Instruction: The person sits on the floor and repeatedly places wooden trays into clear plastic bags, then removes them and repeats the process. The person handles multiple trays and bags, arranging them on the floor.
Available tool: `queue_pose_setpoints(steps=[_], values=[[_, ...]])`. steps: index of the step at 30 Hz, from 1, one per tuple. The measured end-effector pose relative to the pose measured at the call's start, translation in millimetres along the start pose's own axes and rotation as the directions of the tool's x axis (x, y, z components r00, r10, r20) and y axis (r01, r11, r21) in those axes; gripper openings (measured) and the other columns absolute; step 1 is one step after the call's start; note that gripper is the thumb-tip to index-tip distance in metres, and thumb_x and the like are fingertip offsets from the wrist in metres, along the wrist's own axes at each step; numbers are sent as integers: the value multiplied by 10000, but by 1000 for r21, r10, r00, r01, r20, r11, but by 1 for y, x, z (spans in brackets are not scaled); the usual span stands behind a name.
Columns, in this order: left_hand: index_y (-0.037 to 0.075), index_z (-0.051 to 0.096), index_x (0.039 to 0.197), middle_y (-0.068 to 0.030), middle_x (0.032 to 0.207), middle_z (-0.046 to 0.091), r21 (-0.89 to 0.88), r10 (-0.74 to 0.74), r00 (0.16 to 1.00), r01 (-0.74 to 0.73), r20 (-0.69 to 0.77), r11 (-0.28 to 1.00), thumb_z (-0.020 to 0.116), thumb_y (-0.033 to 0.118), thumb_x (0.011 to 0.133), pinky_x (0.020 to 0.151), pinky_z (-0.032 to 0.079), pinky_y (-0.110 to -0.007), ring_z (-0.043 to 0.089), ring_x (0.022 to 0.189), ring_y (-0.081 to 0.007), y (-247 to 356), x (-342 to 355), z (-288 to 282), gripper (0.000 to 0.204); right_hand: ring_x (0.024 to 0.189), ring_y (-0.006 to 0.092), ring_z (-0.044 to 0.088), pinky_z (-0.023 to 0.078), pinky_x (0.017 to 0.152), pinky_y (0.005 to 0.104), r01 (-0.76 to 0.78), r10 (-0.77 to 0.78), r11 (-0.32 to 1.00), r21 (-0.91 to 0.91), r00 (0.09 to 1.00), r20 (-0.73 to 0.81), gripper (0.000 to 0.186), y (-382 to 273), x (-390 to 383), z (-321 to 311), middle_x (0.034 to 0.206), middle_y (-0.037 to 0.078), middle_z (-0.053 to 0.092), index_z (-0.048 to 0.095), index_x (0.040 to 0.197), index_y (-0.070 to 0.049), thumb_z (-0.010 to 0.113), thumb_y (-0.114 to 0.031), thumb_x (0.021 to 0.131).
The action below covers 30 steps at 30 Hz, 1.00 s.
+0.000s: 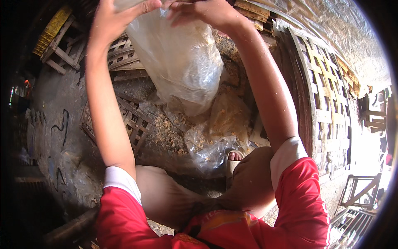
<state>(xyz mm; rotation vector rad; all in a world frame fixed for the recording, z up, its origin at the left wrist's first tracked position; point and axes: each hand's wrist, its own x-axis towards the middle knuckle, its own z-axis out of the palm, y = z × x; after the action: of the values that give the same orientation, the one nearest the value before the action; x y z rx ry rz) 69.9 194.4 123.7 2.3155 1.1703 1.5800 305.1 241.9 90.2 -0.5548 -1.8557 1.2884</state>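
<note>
A large cloudy plastic bag (pixel 182 62) hangs in front of me, its upper end at the top edge of the view. My left hand (pixel 120 16) grips the bag's mouth, with the thumb pointing inward and the other fingers partly cut off. Beside it, my right hand (pixel 205 14) is closed at the gathered plastic, its fingertips slightly blurred. The bag's lower end looks rounded and full; its contents are hard to make out. Below it, crumpled clear plastic (pixel 211 137) lies on the ground near my sandalled foot (pixel 234 157).
A slatted wooden crate (pixel 134 124) lies among loose brown crumbs (pixel 166 135). Tall woven-slat panels (pixel 325 91) stand at the right. A yellow crate (pixel 54 29) rests on a wooden stand (pixel 62 54) at the far left. Small wooden frames (pixel 360 191) sit at the lower right.
</note>
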Motion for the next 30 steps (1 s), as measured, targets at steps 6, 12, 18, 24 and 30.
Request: queue_pose_setpoints(steps=[6, 12, 18, 24, 30], values=[[-29, 708, 1019, -53, 907, 711, 167, -33, 935, 97, -354, 981, 671, 291, 1008, 788, 488, -298, 623, 859, -122, -33, 4, -14, 322, 876, 235, 735, 589, 810, 351, -8, 47, 965, -261, 988, 144, 290, 24, 0, -11, 934, 102, 768, 756, 1083, -10, 731, -220, 884], [12, 733, 1071, -60, 953, 733, 320, 58, 948, 47, -313, 946, 714, 365, 968, 837, 481, -285, 643, 899, -118, -41, -1, -11, 369, 895, 158, 699, 550, 864, 350, -97, 388, 746, -659, 867, 311, 418, 88, -29, -60, 965, 53, 780, 787, 1104, -64, 742, -443, 931], [-18, 693, 929, -13, 779, 669, 369, 51, 977, 29, -207, 929, 680, 200, 991, 678, 459, -298, 548, 724, -96, -9, -1, -9, 227, 871, 191, 712, 566, 851, 371, 222, 37, 756, -616, 925, 378, 400, 91, -7, -39, 967, 78, 785, 772, 1168, -70, 718, -408, 961], [-30, 690, 940, -27, 818, 678, 353, 228, 927, -115, -297, 929, 694, 240, 998, 744, 492, -289, 624, 801, -109, 19, -4, -2, 277, 897, 232, 727, 570, 860, 374, 39, 361, 693, -720, 846, 393, 455, 117, -6, -13, 1024, 105, 780, 785, 1119, -63, 712, -477, 944], [-34, 680, 909, -29, 800, 661, 343, 135, 979, -76, -152, 936, 671, 231, 1013, 747, 491, -291, 629, 803, -115, 15, -8, -9, 285, 1032, 227, 718, 545, 955, 413, 39, 184, 888, -458, 883, 431, 455, 99, -10, 4, 1049, 94, 780, 786, 1132, -93, 707, -495, 935]])
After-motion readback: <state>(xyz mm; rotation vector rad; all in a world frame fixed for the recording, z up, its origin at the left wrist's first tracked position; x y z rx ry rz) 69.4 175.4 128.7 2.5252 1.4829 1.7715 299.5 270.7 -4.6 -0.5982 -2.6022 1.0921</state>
